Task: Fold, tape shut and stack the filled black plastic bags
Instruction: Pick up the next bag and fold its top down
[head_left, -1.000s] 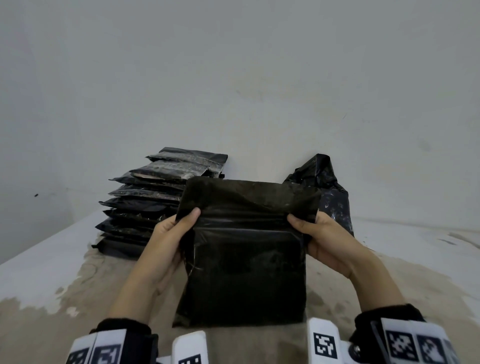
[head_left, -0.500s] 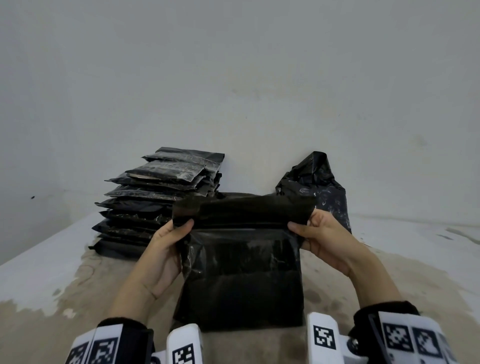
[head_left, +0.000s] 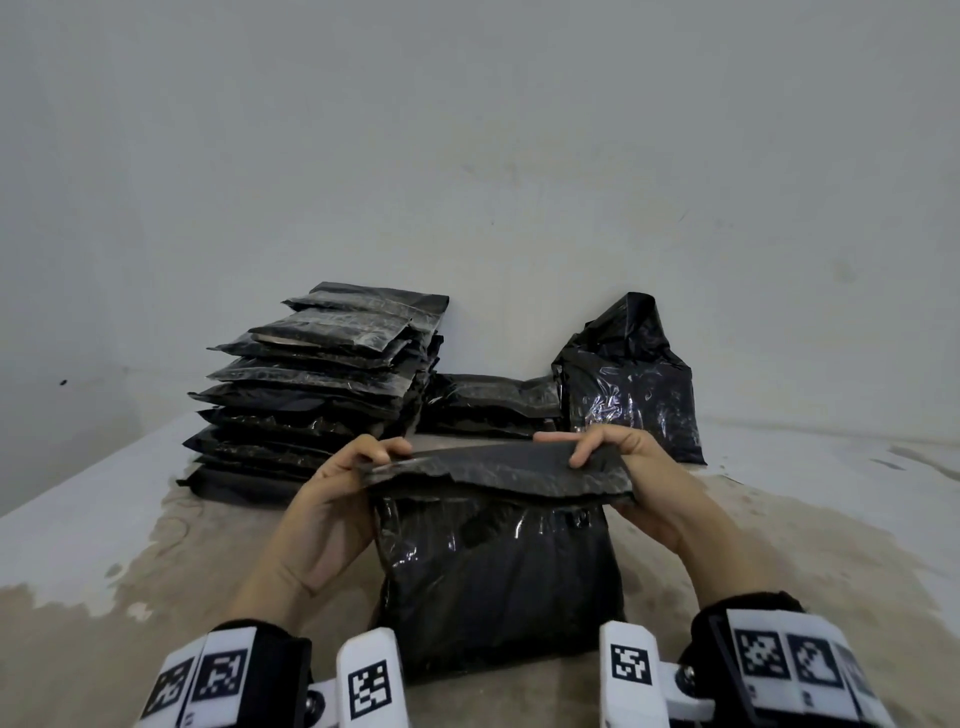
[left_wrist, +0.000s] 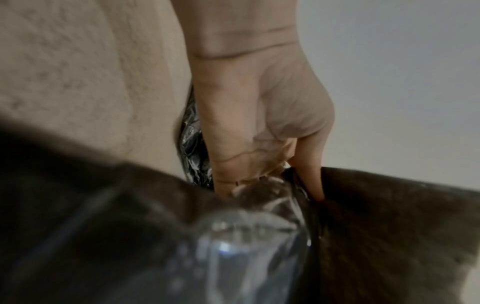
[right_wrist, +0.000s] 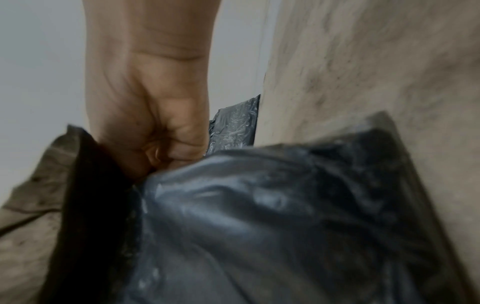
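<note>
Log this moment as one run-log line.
stage: folding flap | left hand: pinches flap | right hand: pinches flap | bag: on table | tape: unseen

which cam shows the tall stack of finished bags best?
Head view: the stack of folded bags sits whole at the table's back left, layers visible. The left wrist view catches only a shiny sliver of plastic behind the left hand, possibly the stack. The right wrist view misses it.

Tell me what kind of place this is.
Probably a bare packing or storage corner, not a home: a stained concrete surface against a plain wall, with a stack of filled black bags piled on it.
</note>
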